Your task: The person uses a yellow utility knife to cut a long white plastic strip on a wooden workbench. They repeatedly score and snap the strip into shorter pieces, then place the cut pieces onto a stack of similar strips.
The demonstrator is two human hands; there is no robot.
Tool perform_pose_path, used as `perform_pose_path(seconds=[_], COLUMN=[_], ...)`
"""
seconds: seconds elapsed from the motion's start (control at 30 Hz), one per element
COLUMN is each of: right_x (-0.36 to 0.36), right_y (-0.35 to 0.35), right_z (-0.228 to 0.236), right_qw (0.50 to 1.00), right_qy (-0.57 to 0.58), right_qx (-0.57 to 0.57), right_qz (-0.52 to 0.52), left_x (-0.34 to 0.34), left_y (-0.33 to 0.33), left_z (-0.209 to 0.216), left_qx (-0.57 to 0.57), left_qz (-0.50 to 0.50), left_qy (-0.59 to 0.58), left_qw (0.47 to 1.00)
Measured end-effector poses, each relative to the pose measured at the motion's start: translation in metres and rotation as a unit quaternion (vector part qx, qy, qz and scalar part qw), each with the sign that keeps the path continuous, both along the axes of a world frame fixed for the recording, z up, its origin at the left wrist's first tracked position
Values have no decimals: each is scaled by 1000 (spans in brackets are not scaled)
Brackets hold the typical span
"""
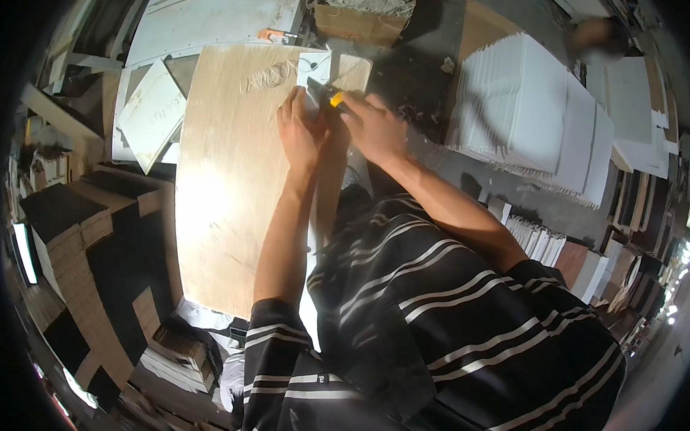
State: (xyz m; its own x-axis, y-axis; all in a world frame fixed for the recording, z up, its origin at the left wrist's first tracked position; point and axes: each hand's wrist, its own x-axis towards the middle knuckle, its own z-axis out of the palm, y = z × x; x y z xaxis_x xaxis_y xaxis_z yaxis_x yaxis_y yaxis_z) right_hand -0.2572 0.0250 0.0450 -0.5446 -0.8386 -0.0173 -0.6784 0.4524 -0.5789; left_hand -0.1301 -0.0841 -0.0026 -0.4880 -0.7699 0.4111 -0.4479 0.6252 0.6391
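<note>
My right hand (376, 129) is closed round a hand tool with a yellow handle end (337, 99) and a dark, flat blade (316, 86). I cannot tell its exact kind. Close beside it on the left, my left hand (303, 136) grips a narrow white board (314, 66), its fingers bent at the edge near the blade. The board runs along the right side of a light wooden tabletop (227, 151); its far end has a small dark spot, and my left hand and forearm hide much of its length.
Pale stringy scraps (270, 77) lie on the tabletop, with an orange-handled tool (275, 35) beyond. A cardboard box (360, 22) of scraps stands behind. Stacked white panels (509, 100) are at right, dark-faced boards (131, 248) at left, and a loose white panel (153, 114) at far left.
</note>
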Motion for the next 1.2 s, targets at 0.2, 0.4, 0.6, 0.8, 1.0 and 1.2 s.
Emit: perform_pose_path(seconds=[0.2, 0.4, 0.6, 0.8, 1.0, 1.2], right_x=[-2, 5, -3, -7, -25, -40], right_y=[-3, -4, -7, -9, -11, -14], right_z=[2, 2, 2, 2, -4, -5], right_qw=[1000, 1000, 1000, 1000, 998, 991], right_qy=[-2, -5, -5, -5, 21, 82], right_qx=[2, -5, -7, -12, -50, -81], right_qz=[-3, 6, -5, -3, 26, 65], left_x=[2, -3, -6, -9, -13, -6], left_y=[1, 0, 2, 3, 1, 3], left_z=[2, 4, 4, 3, 5, 6], left_qx=[18, -30, -60, -42, -43, -31], left_qz=[-4, -1, 6, 14, 15, 7], left_qy=[-19, -40, -126, -181, -215, -119], left_qw=[1000, 999, 990, 982, 976, 992])
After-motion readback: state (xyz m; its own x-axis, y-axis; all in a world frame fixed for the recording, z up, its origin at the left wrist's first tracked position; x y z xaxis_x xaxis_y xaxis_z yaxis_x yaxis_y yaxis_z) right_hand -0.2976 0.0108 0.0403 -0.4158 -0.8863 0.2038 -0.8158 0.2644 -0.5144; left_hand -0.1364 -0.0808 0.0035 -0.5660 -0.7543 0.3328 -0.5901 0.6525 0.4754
